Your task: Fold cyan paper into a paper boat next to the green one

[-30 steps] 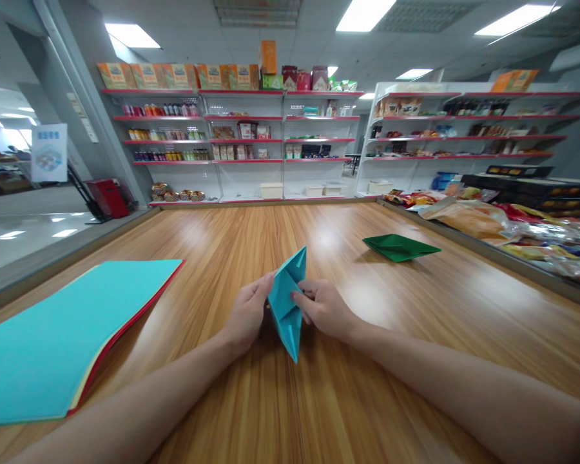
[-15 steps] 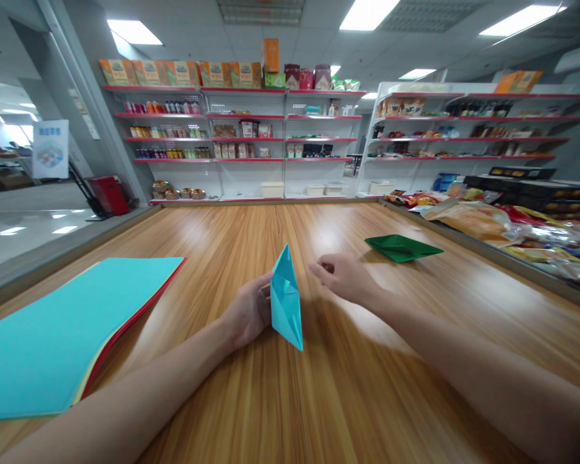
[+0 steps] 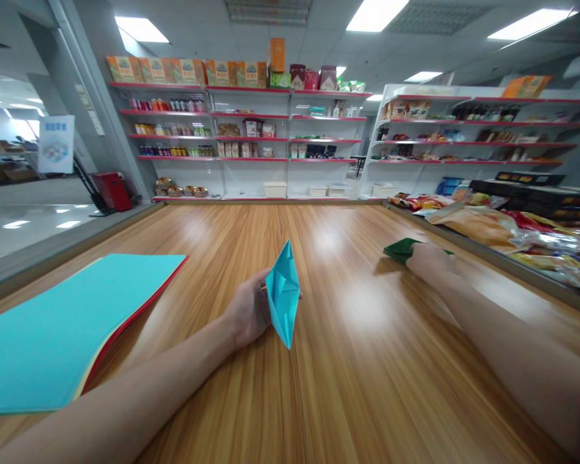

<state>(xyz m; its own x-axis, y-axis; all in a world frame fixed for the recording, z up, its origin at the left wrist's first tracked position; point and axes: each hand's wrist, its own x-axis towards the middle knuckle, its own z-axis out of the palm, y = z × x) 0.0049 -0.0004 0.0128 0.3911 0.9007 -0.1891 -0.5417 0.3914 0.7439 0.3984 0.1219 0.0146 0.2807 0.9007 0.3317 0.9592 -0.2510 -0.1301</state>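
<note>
My left hand [image 3: 248, 310] is closed on a folded turquoise paper boat [image 3: 283, 299], held upright just above the wooden table [image 3: 357, 361] in the middle of the view. My right hand [image 3: 429, 261] is stretched out to the right and lies over a folded green paper boat [image 3: 399, 250], covering most of it. That hand is smeared by motion, so its fingers cannot be read.
A stack of coloured paper sheets [image 3: 62, 328], turquoise on top with red and yellow beneath, lies at the left. Snack packets [image 3: 493, 225] are heaped along the table's right edge. Store shelves [image 3: 251, 142] with goods stand behind.
My right hand let go of the turquoise boat and moved right and away onto the green boat. My left hand kept the turquoise boat, now turned more upright.
</note>
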